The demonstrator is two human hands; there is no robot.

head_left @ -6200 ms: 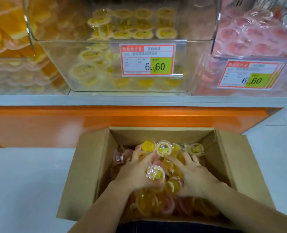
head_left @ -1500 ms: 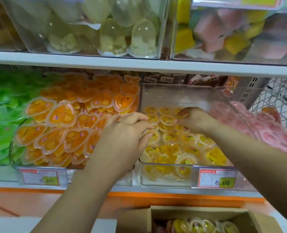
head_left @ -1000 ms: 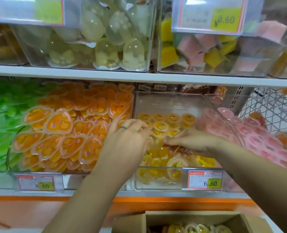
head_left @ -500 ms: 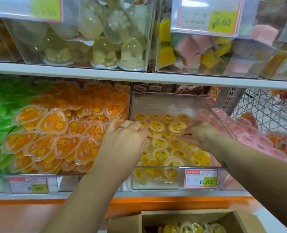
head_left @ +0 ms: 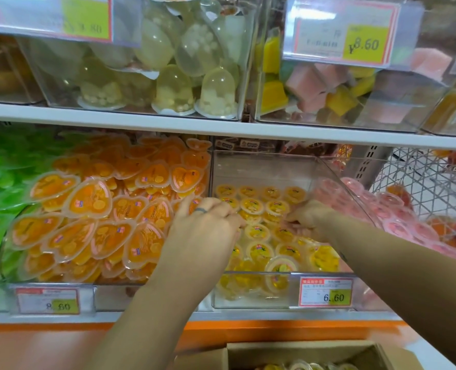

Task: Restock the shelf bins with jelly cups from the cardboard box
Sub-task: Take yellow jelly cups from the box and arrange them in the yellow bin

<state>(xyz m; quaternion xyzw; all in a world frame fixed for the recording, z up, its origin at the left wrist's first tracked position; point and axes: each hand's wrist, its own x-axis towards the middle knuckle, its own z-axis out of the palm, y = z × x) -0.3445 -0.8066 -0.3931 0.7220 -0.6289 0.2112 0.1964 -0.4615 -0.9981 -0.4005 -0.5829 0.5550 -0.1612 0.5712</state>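
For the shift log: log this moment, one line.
left hand: over yellow jelly cups | right hand: on cups in clear bin | cardboard box: cups remain

The left hand [head_left: 202,231] wears a dark band ring [head_left: 200,210]; both forearms are bare.
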